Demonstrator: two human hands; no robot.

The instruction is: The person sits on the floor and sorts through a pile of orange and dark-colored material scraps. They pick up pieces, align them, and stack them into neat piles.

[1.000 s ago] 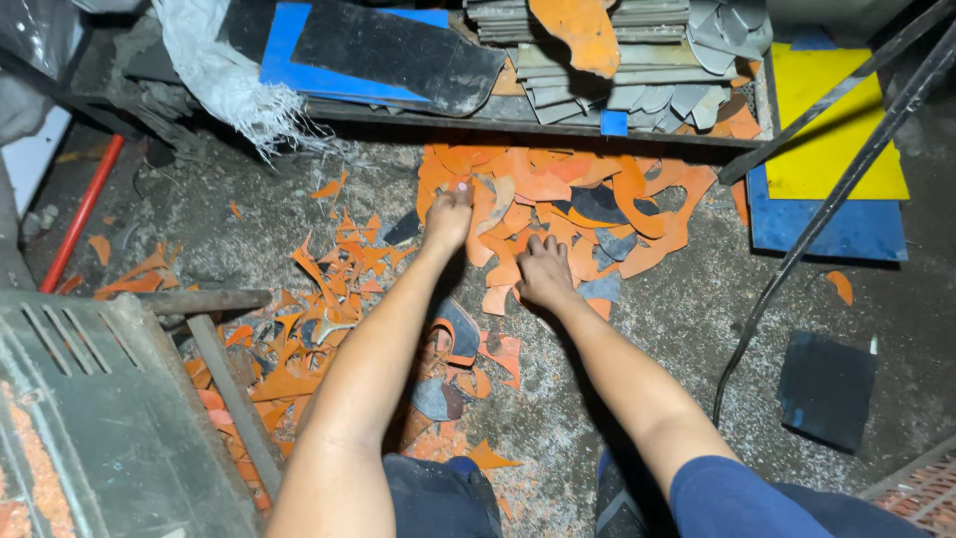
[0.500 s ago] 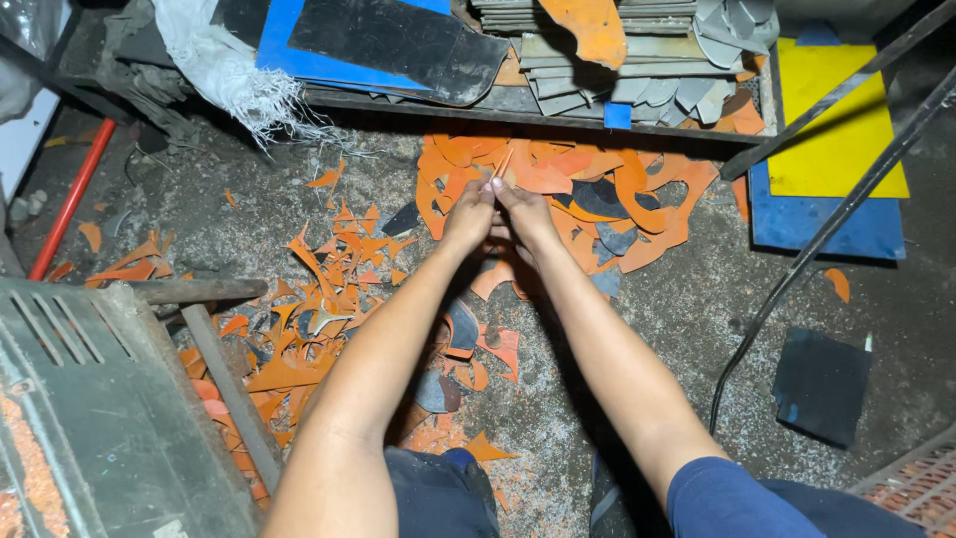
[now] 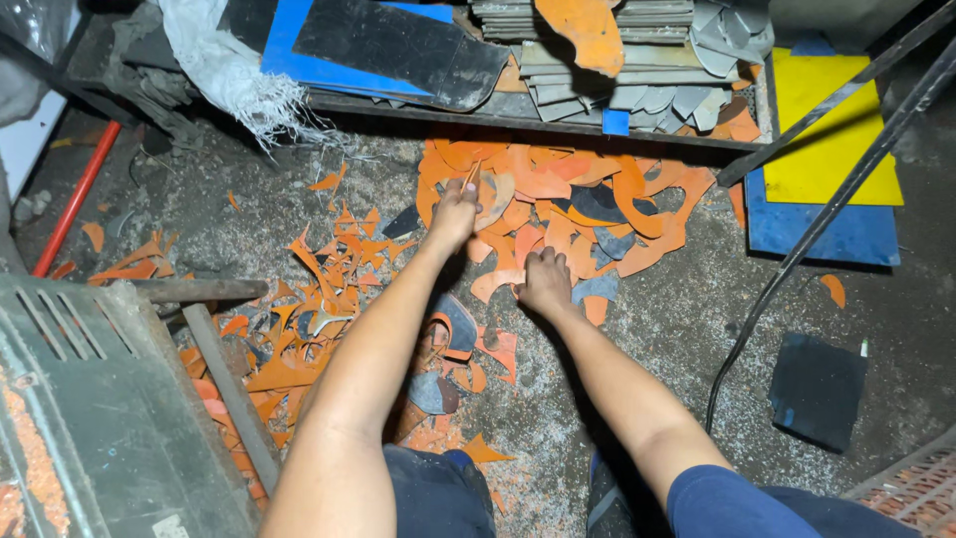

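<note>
Left hand [image 3: 455, 211] fingers pinch one thin orange offcut [image 3: 490, 191], right hand [image 3: 546, 282] curled on floor scraps (grip unclear) w/ most of the orange scrap pile [image 3: 568, 204] unpicked.

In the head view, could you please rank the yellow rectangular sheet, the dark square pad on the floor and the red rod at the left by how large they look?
1. Yellow rectangular sheet, largest.
2. Dark square pad.
3. Red rod, long but thin, so least area; it is partly hidden, so its full length is unsure.

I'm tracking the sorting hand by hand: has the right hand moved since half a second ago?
Yes. The right hand has pulled back toward the person, away from the shelf edge and apart from the left hand.
</note>
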